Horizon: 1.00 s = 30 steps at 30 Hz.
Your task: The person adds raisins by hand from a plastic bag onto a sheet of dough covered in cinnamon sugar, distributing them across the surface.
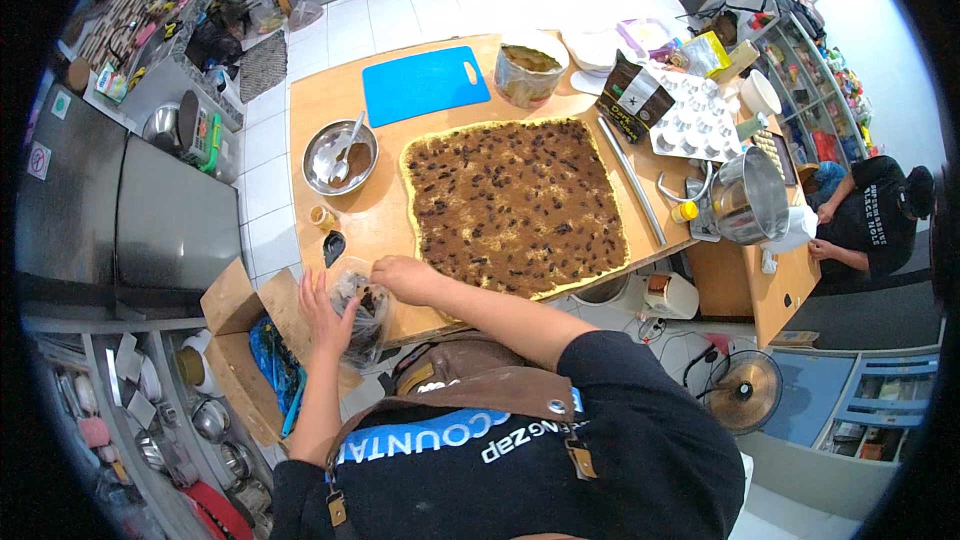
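Note:
A clear plastic bag (368, 332) with dark raisin-like pieces inside rests at the table's near left edge. My left hand (325, 312) grips the bag's left side, its fingers up along it and the thumb across the front. Over the bag's mouth, the fingers of my right hand (405, 280) are closed; what they hold is hidden. Just beyond my right forearm lies a large rolled-out sheet of dough (515, 205), spread with brown powder and scattered with dark pieces. A small open jar (322, 218) and a black lid-like piece (334, 248) are close to my left hand.
A steel bowl (318, 165) with spoons, a blue cutting board (420, 83) and a tub (530, 70) stand beyond. Right of the dough are a metal rod (632, 180), a dark packet (635, 100), a muffin tray (695, 115) and a mixer bowl (750, 195). Another person (870, 220) sits at far right.

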Motion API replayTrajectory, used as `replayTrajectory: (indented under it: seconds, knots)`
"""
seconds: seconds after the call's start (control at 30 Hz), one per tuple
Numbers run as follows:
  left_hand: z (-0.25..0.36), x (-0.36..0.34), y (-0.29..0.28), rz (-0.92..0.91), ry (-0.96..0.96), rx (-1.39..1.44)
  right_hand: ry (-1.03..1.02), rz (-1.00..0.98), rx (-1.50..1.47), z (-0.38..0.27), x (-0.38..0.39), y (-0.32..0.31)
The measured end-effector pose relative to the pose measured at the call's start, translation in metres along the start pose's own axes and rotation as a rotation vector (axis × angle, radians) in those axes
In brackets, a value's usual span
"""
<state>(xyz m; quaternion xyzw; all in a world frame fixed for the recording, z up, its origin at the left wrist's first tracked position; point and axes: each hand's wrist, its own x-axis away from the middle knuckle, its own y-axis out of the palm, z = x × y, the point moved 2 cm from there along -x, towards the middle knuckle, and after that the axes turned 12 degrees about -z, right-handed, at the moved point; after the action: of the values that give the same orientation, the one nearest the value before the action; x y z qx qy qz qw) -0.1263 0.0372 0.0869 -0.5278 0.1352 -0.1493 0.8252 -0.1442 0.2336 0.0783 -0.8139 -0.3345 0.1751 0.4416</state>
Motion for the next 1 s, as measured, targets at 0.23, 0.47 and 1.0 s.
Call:
replayTrajectory:
  seconds: [0.23, 0.47, 1.0]
  knots:
    - [-0.005, 0.066, 0.02, -0.31, -0.134, -0.076, 0.131, -0.377, 0.162, -0.009, -0.065, 0.061]
    - [-0.01, 0.073, 0.026, -0.261, -0.18, -0.072, -0.092, -0.318, 0.271, -0.025, -0.062, 0.064]
    - [-0.011, 0.074, 0.026, -0.27, -0.183, -0.084, 0.254, 0.002, -0.866, -0.002, -0.049, 0.042]
